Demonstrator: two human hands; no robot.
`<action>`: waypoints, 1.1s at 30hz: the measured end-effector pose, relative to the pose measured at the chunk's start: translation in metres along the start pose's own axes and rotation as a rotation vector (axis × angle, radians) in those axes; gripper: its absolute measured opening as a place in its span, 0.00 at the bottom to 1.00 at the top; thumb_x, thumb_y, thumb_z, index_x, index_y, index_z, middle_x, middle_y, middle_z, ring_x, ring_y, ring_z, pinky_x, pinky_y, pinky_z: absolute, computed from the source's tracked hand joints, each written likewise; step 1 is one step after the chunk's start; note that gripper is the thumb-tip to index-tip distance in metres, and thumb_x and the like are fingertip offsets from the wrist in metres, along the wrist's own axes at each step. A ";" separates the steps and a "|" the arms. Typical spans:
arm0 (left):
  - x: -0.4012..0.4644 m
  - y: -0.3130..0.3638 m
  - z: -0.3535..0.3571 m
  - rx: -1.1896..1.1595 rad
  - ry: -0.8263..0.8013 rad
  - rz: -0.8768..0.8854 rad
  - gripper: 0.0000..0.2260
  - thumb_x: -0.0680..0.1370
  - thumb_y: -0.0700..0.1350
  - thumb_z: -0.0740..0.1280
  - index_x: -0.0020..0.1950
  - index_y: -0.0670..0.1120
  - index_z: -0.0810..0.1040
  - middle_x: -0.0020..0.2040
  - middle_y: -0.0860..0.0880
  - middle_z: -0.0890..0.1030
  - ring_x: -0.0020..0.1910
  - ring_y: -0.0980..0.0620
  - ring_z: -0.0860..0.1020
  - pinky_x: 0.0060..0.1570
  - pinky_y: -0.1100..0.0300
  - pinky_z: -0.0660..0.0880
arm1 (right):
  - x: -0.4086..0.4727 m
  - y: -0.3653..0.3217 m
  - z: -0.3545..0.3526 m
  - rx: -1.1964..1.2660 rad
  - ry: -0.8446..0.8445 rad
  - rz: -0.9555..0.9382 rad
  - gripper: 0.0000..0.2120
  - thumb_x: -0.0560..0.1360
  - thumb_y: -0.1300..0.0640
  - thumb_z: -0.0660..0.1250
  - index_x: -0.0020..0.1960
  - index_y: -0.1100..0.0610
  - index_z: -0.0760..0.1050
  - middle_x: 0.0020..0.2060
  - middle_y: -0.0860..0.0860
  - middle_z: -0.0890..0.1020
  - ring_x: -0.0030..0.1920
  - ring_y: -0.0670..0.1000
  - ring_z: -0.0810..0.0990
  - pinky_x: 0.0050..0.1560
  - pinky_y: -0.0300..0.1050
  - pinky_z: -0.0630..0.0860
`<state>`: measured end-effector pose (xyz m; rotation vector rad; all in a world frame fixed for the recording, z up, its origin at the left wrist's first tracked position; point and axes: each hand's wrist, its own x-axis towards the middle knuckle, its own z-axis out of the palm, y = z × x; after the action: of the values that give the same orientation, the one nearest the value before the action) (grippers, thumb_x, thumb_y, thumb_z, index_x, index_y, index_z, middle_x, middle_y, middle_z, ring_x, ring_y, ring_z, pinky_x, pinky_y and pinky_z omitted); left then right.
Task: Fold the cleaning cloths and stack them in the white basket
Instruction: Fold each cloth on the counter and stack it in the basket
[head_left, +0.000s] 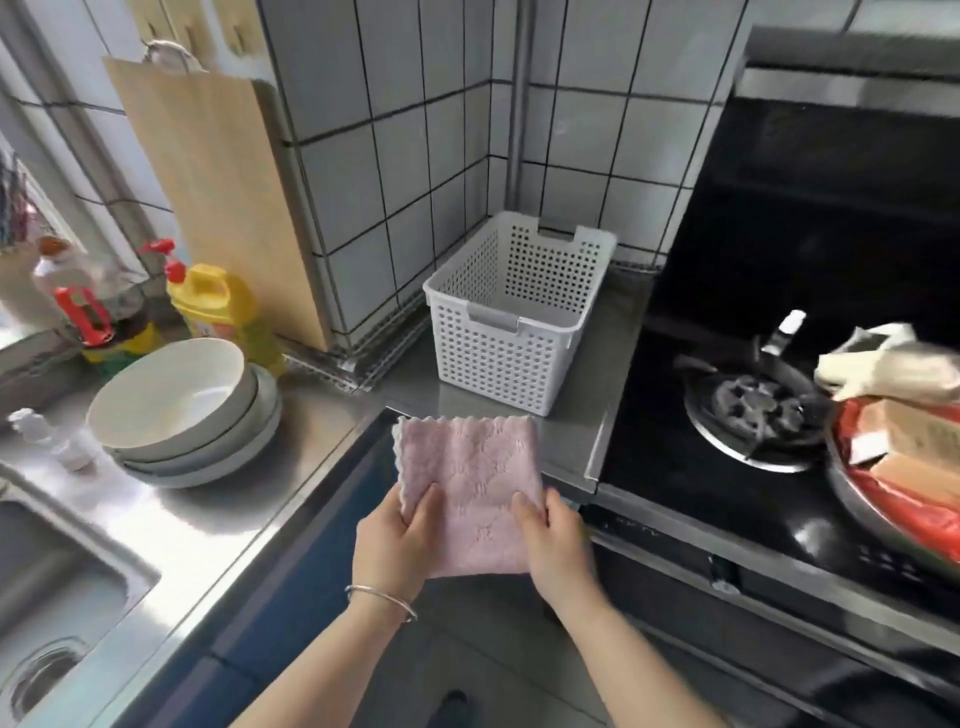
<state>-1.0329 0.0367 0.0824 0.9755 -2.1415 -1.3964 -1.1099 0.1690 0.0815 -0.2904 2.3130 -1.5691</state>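
While held flat for folding, a pink cloth (470, 488) is pinched at its near edge by the left hand (397, 540) and right hand (553, 540), off the counter's (566, 436) front edge; white basket (514, 317), nothing visible inside, is stationed at the back corner.

Bare forearms, a thin silver bangle (382, 601) on the left wrist.

Fluffy pink cloth (470, 493), perforated plastic basket (511, 332), shiny steel counter (218, 519).
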 end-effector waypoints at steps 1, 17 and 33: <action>0.016 0.007 0.004 -0.001 -0.004 0.018 0.08 0.77 0.51 0.63 0.37 0.57 0.74 0.37 0.57 0.79 0.38 0.58 0.77 0.39 0.58 0.75 | 0.015 -0.006 -0.001 0.015 0.004 0.003 0.12 0.77 0.49 0.62 0.49 0.58 0.75 0.44 0.52 0.82 0.46 0.51 0.81 0.50 0.54 0.78; 0.236 0.129 0.088 -0.073 0.140 0.267 0.13 0.77 0.43 0.65 0.35 0.55 0.69 0.29 0.56 0.74 0.28 0.63 0.73 0.29 0.73 0.67 | 0.236 -0.113 -0.046 0.232 0.023 -0.075 0.05 0.76 0.52 0.65 0.49 0.53 0.75 0.43 0.48 0.82 0.43 0.46 0.79 0.45 0.40 0.76; 0.390 0.169 0.180 -0.442 0.075 -0.281 0.06 0.72 0.50 0.63 0.42 0.48 0.74 0.39 0.45 0.79 0.40 0.43 0.74 0.44 0.52 0.72 | 0.467 -0.132 -0.053 0.380 0.077 0.534 0.09 0.75 0.66 0.62 0.54 0.56 0.72 0.36 0.52 0.74 0.33 0.48 0.69 0.31 0.39 0.65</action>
<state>-1.4713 -0.0943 0.1440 1.1504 -1.5821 -1.8294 -1.5642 0.0034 0.1490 0.4494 1.8637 -1.6900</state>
